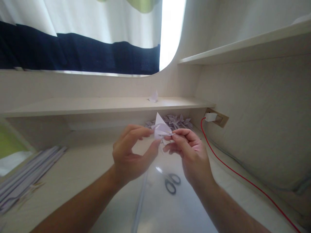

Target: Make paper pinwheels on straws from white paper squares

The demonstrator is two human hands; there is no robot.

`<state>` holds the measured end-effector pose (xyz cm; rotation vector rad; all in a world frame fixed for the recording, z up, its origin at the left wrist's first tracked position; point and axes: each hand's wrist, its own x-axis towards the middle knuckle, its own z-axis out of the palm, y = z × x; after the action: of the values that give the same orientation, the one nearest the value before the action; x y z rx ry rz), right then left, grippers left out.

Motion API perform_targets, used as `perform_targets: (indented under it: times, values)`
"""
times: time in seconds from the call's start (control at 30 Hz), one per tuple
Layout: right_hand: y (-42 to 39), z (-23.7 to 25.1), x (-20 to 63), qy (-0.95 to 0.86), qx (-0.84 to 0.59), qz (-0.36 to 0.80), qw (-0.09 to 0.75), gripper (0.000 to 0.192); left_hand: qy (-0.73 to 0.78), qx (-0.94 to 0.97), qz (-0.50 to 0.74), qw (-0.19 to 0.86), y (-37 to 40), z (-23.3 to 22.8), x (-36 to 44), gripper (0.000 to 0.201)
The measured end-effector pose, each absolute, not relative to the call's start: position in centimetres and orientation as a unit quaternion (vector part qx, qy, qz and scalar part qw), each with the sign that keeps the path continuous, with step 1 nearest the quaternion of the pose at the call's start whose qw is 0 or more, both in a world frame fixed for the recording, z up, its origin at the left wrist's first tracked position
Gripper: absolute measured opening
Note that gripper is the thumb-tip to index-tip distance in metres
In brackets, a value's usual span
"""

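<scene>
A small white folded-paper origami piece [162,129] is held up in the middle of the view, its one long point upward. My right hand [190,150] pinches the right corner of it between thumb and forefinger. On the other side, the thumb and forefinger of my left hand [132,150] curve around the paper's left and lower edges, their tips on it. Beneath my hands, scissors [171,184] with dark handles lie on a pale, shiny sheet [184,213] on the desk.
Several folded paper pieces [178,121] are heaped under the low shelf [109,105]; another paper piece [153,97] stands on it. Long paper strips [29,174] lie at left. A red cable [233,168] runs from a white plug [210,117] along the right wall.
</scene>
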<state>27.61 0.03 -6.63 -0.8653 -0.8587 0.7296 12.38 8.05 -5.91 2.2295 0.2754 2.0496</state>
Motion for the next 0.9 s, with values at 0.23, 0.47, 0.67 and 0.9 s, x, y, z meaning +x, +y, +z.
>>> perform_targets:
  times: [0.23, 0.47, 0.67, 0.9]
  values:
    - [0.1, -6.2, 26.1, -0.449, -0.422, 0.282, 0.736, 0.011, 0.133, 0.753, 0.644, -0.021, 9.1, -4.8, 11.4, 0.018]
    - [0.0, -6.3, 26.3, -0.514, -0.417, 0.203, 0.722, 0.006, 0.115, 0.808, 0.573, -0.071, 10.3, -4.9, 10.7, 0.016]
    - [0.0, -6.5, 26.8, -0.548, -0.452, 0.166, 0.684, 0.004, 0.109, 0.816, 0.565, -0.056, 10.4, -5.0, 10.6, 0.015]
    - [-0.2, -6.5, 27.1, -0.559, -0.492, 0.144, 0.651, 0.005, 0.097, 0.824, 0.556, -0.062, 10.6, -5.4, 11.2, 0.015]
